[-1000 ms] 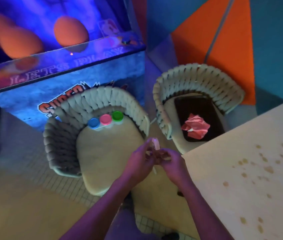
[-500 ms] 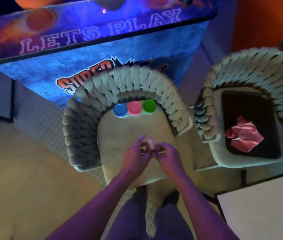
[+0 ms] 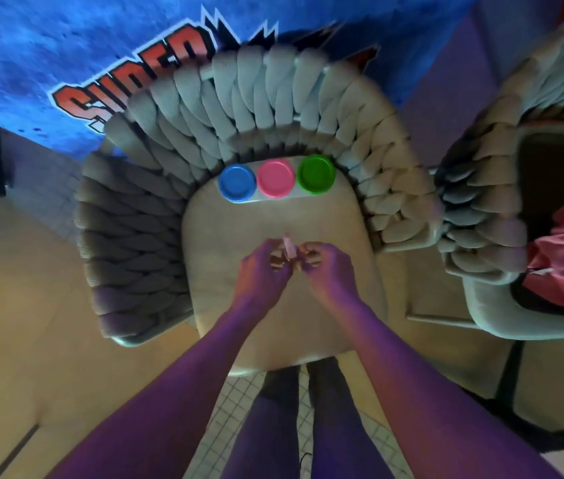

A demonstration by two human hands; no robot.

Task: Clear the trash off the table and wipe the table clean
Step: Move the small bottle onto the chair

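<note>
Trash scrap (image 3: 289, 248) is being pinched by both hands (image 3: 263, 271) over the chair (image 3: 273, 216), view now swinging off the table

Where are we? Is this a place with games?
Probably an arcade or play lounge: a glowing blue game cabinet with big cartoon lettering stands behind woven lounge chairs, all under purple light.

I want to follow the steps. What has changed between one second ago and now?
The view swung from the table to the woven chair. Left hand and right hand moved over its seat, still pinching the small pale scrap. The three lidded tubs stayed put.
</note>
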